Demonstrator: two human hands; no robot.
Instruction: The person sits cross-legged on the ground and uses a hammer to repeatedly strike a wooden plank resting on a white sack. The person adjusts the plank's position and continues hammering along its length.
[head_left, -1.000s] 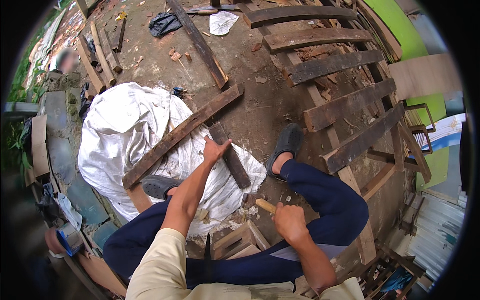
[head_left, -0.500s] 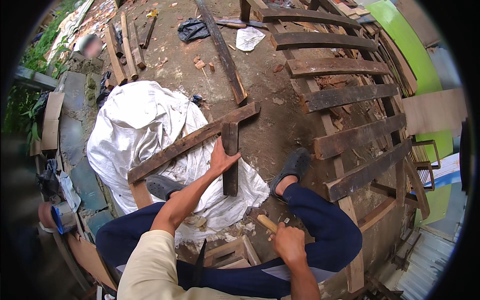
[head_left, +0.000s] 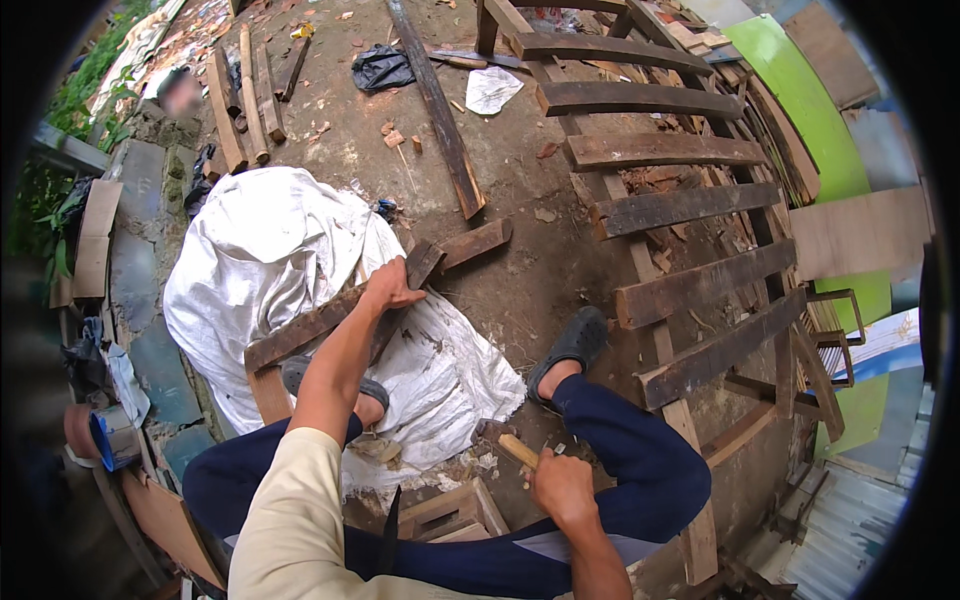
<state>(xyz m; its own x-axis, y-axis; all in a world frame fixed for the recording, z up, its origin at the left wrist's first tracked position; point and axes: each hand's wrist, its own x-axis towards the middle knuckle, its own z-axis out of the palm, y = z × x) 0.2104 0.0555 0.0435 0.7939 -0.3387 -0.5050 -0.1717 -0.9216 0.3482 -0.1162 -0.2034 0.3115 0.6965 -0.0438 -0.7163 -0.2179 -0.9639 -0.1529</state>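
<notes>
Head view: left of centre, the left hand point(head_left: 391, 286) is clasped around a short dark block point(head_left: 426, 261); the right hand point(head_left: 562, 487), farther off at lower centre, grips a wooden handle point(head_left: 517, 450). The block slants steeply up-right, crossing the shallower-angled long plank point(head_left: 305, 329) beside white sheeting point(head_left: 265, 230).

The block point(head_left: 425, 262) is rough, matt wood, and the plank point(head_left: 300, 331) looks like similar worn, scuffed timber. Handle's point(head_left: 518, 450) wood too, but smoother looking. Tarp point(head_left: 250, 240) looks like woven plastic, crinkly with a slight sheen. Bag point(head_left: 383, 70) is thin, glossy plastic, all wrinkles. Slats point(head_left: 705, 282): weathered wood, pretty dull. Clogs point(head_left: 582, 340) are matt, rubber or plastic, can't tell which. Trousers point(head_left: 640, 440) are matt cloth. Green board's point(head_left: 795, 95) smooth, the ribbed panel point(head_left: 850, 540) looks like dull metal, and the ground's point(head_left: 540, 250) rough and gritty.
</notes>
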